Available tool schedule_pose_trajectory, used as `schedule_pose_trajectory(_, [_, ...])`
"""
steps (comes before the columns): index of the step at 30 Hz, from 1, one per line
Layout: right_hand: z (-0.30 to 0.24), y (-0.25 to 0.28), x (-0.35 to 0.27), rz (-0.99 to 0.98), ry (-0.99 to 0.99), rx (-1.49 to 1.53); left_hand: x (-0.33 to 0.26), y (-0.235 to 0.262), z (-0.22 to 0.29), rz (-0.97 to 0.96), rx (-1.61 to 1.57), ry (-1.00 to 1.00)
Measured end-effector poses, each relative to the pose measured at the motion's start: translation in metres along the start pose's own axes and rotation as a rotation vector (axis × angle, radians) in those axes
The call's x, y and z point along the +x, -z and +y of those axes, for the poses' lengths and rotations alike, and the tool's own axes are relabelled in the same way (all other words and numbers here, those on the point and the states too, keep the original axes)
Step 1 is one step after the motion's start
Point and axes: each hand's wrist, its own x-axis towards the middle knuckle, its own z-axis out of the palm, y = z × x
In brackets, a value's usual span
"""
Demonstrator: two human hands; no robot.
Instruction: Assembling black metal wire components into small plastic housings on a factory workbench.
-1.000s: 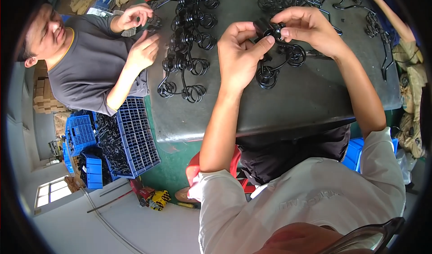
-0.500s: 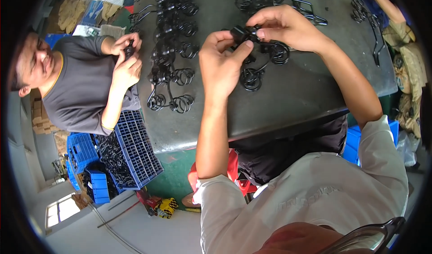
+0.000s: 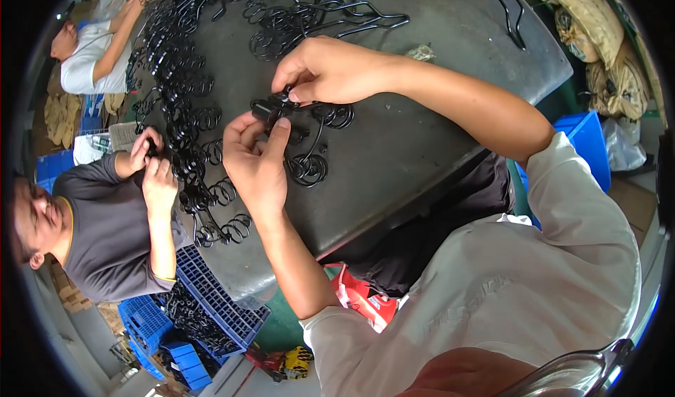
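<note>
My left hand (image 3: 254, 159) and my right hand (image 3: 322, 70) meet over a dark grey table (image 3: 436, 109). Between their fingertips they pinch a small black piece (image 3: 275, 109) joined to a black bent-wire part with spiral loops (image 3: 309, 159). The left thumb presses on the piece from below, and the right fingers grip it from above. The wire loops hang down onto the table beneath my hands.
A long heap of black wire spiral parts (image 3: 184, 95) runs along the table's left side. A person in a grey shirt (image 3: 105, 232) works on one at the left edge; another person in white (image 3: 91, 53) sits further back. Blue crates (image 3: 218, 306) stand below, sacks (image 3: 598, 24) at right.
The view has tilted and shifted, so the table and my hands sit lower and more central. My hands stay together on the same black piece, turned slightly.
</note>
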Motion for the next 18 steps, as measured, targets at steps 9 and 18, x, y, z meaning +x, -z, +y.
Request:
schedule_pose_trajectory(9, [-0.010, 0.003, -0.004, 0.025, 0.025, 0.032, -0.003, 0.000, 0.007, 0.029, -0.023, -0.077])
schedule_pose_trajectory(18, [-0.011, 0.004, -0.005, 0.046, 0.148, 0.006, -0.002, 0.011, 0.012, 0.011, -0.083, -0.035])
